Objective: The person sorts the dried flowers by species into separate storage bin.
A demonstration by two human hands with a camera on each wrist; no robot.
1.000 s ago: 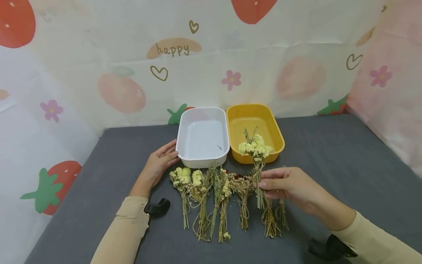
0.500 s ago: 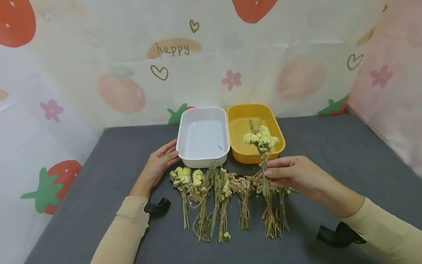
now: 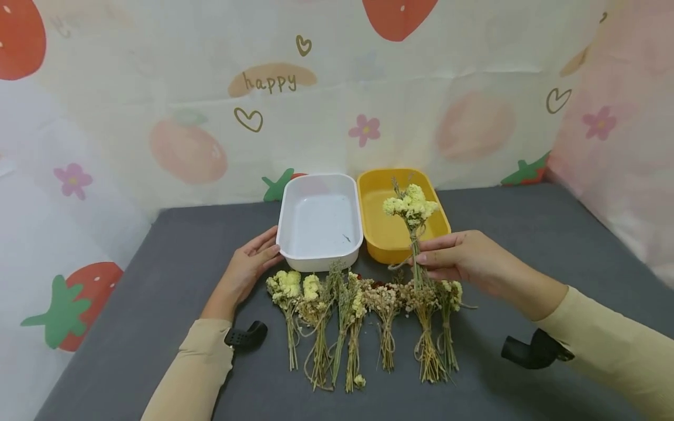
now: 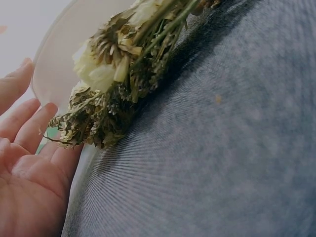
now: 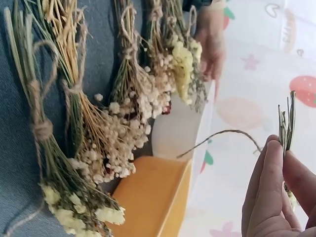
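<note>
My right hand (image 3: pixel 468 257) pinches the stems of a small bunch of dried flowers (image 3: pixel 412 204) with pale yellow heads and a grey-green sprig. The bunch stands upright, its heads overlapping the yellow tub (image 3: pixel 387 225) in the head view. In the right wrist view, cut stem ends (image 5: pixel 287 121) poke out between thumb and fingers, and a loose twine end hangs beside them. With fingers extended, my left hand (image 3: pixel 247 272) touches the left side of the white tub (image 3: pixel 320 219). That hand's palm (image 4: pixel 29 182) shows in the left wrist view, close to a yellow-flowered bunch (image 4: pixel 113 74).
Several tied dried bunches lie in a row before the tubs, among them a cream-flowered bunch (image 3: pixel 383 301) and a yellow one (image 3: pixel 450 292) at the right end. A small sprig (image 3: pixel 346 238) lies in the white tub. A printed curtain (image 3: pixel 316 140) hangs behind the grey cloth (image 3: pixel 210 245).
My right hand has lifted the bunch up and away from the row, toward the yellow tub. The left hand stays at the white tub. The head view has shifted slightly.
</note>
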